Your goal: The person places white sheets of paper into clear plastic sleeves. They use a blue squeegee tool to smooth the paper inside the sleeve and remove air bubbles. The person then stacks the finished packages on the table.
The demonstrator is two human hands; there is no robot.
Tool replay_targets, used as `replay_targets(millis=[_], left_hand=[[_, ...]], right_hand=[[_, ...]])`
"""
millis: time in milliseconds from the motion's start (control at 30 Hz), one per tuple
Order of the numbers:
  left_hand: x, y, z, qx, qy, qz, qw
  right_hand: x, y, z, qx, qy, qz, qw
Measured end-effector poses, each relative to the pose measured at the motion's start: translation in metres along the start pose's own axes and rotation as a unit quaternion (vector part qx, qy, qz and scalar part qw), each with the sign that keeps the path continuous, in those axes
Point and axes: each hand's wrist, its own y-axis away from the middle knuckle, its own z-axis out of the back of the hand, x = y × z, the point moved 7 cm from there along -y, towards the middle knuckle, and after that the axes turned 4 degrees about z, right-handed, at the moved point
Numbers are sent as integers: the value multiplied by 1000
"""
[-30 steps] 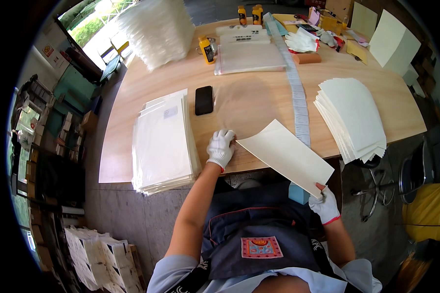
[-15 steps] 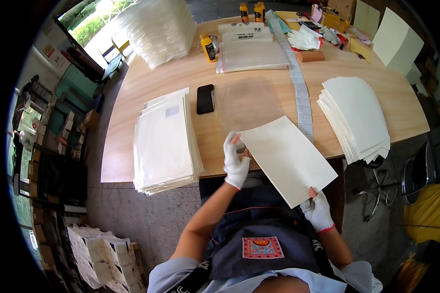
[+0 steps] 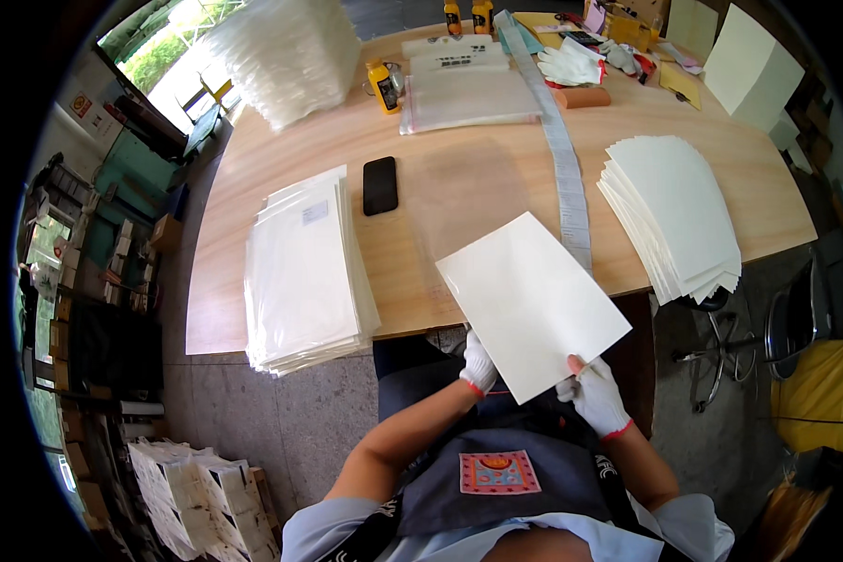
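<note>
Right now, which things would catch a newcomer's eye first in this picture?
Probably the white sheet in the lower middle, held at its lower right edge by the right hand, with the left hand partly hidden behind its left side. Next might come the bulky, cloudy-white pile at the far left of the table, and the fanned white stack on the right.

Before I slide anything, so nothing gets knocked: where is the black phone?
The black phone lies on the table left of centre in the head view, between the bagged stack at its lower left and the clear plastic sheet at its right.
</note>
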Motion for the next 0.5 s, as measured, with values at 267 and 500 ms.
replay_targets(millis=[267,500], left_hand=[[-24,65,-17,-81,-121,69,987],[-58,76,11,-98,-137,96,981]], right_hand=[[-51,-72,-38,41,-306,-26,951],[-46,-50,-69,161,83,-99,979]])
